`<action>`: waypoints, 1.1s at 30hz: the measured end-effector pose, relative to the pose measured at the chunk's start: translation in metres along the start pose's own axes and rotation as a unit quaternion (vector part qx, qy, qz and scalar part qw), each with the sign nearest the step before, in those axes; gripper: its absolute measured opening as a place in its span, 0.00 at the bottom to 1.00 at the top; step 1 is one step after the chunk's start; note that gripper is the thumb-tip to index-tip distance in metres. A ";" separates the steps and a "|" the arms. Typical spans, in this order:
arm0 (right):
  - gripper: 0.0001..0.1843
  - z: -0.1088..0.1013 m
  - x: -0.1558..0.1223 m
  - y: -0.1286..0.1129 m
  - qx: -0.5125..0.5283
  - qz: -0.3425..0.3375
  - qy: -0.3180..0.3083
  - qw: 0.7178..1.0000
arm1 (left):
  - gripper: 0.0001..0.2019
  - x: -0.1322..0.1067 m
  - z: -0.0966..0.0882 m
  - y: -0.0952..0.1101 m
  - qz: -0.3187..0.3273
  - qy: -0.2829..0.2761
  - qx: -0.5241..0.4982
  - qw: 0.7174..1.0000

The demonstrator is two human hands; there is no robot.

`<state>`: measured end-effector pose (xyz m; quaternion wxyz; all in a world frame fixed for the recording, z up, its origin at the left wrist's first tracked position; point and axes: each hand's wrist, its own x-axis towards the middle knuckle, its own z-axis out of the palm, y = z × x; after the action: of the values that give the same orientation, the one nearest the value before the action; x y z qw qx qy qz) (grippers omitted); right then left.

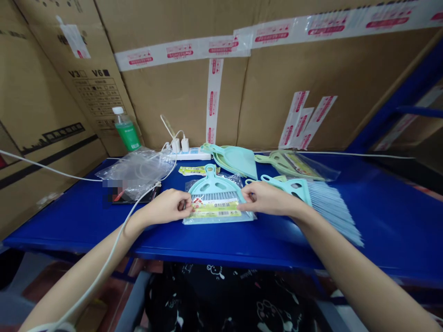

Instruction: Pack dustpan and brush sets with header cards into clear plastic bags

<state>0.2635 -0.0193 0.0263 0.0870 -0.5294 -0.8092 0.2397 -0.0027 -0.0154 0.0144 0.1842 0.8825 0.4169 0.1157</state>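
Note:
A light blue dustpan (pixel 217 186) with a small brush (pixel 218 195) lies flat in front of me, with clear plastic wrap around it. Across its lower part stretches a yellow-green printed label (pixel 218 208). My left hand (pixel 172 205) is closed, thumb and fingers pinching at the label's left end. Opposite it, the fingers of my right hand (pixel 266 198) are closed at the right end of the label. Whether the label is inside or on top of the wrap, I cannot tell. Behind my right wrist lie several blue brushes (pixel 330 207).
Stacked dustpans (pixel 238 161) lie at the back, beside a bagged green dustpan set (pixel 294 165). More labels (pixel 195 171) sit near a white power strip (pixel 194 154). Clear plastic bags (pixel 138 168) and a green bottle (pixel 128 133) are on the left. A white cable (pixel 119 244) crosses my left arm.

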 end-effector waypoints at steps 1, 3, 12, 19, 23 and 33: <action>0.22 0.001 0.000 0.000 -0.001 0.000 0.000 1.000 | 0.11 0.000 0.000 0.000 -0.005 -0.002 0.001 1.000; 0.20 0.002 0.001 -0.001 -0.003 0.000 -0.001 1.000 | 0.11 0.001 0.000 0.000 -0.013 -0.003 0.011 1.000; 0.13 0.007 0.004 -0.002 -0.020 0.004 0.017 1.000 | 0.19 0.001 0.011 -0.003 0.197 0.063 0.153 0.966; 0.16 0.009 0.007 0.003 -0.030 -0.006 -0.002 1.000 | 0.24 0.002 0.009 0.000 0.198 0.013 0.227 0.953; 0.15 0.011 0.008 0.007 -0.040 -0.009 0.009 0.999 | 0.21 0.002 0.007 -0.003 0.196 0.027 0.206 0.958; 0.04 0.013 -0.001 0.000 -0.072 -0.116 0.130 0.982 | 0.19 0.000 0.011 -0.003 0.216 0.054 0.176 0.959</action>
<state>0.2593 -0.0240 0.0152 0.1802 -0.4637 -0.8620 0.0977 -0.0010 -0.0160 0.0029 -0.0263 0.9624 0.2397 0.1250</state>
